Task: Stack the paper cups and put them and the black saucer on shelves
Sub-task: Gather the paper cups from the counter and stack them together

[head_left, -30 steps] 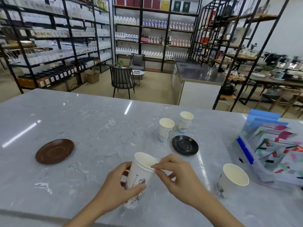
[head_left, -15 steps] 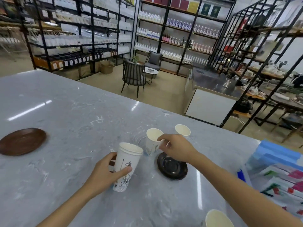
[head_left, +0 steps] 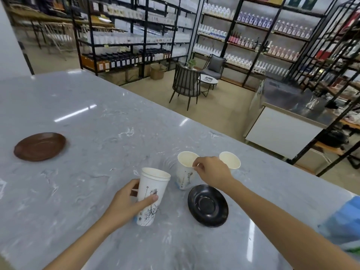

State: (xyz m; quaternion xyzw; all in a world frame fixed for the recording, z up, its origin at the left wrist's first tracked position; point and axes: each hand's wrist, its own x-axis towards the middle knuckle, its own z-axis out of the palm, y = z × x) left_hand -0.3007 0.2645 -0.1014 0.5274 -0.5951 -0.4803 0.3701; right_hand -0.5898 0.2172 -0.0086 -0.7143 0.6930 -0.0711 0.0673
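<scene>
My left hand (head_left: 124, 206) grips a stack of white paper cups (head_left: 151, 193) with black drawings, standing on the grey marble counter (head_left: 97, 123). Just right of it, my right hand (head_left: 211, 170) pinches the rim of a single paper cup (head_left: 184, 172), which leans over, its base on or just above the counter. Another paper cup (head_left: 229, 159) stands behind my right hand, partly hidden by it. The black saucer (head_left: 208, 205) lies flat on the counter under my right forearm.
A brown saucer (head_left: 40, 146) lies far left on the counter. A blue box (head_left: 344, 223) sits at the right edge. Beyond the counter stand black metal shelves (head_left: 132, 39) with bottles, a dark chair (head_left: 186, 84) and a steel-topped cabinet (head_left: 282, 121).
My right hand left the stack, reached forward and took the middle cup by its rim, tilting it. My left hand has kept the stack. The view swung left.
</scene>
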